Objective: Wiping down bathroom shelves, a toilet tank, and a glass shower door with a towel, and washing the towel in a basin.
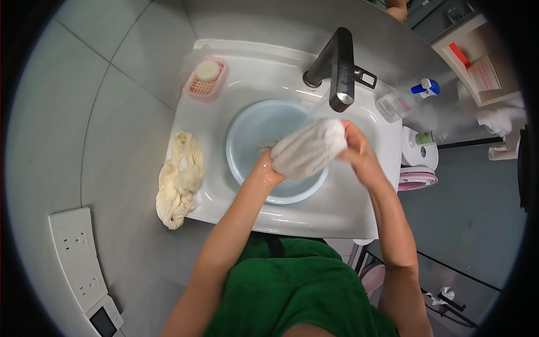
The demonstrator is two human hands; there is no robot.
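Both my hands hold a wet white cloth [309,147] above a light blue plastic basin [234,162]. My left hand [269,168] grips its lower left end, with the fingers mostly hidden behind the fabric. At the upper right end, my right hand [356,145] pinches the edge between thumb and fingers. Water stands in the basin, which sits in a white ceramic washbasin [345,215]. Over the cloth leans a dark single-lever faucet [342,67]. Whether water is running from it is hard to tell.
A wrung cream cloth [179,181] hangs over the washbasin's left edge. Behind it, a bar of soap [207,70] rests in a pink soap dish [217,90]. A clear spray bottle [393,106] is at the right rim, near a toilet [417,149]. Wall sockets [76,248] are at lower left.
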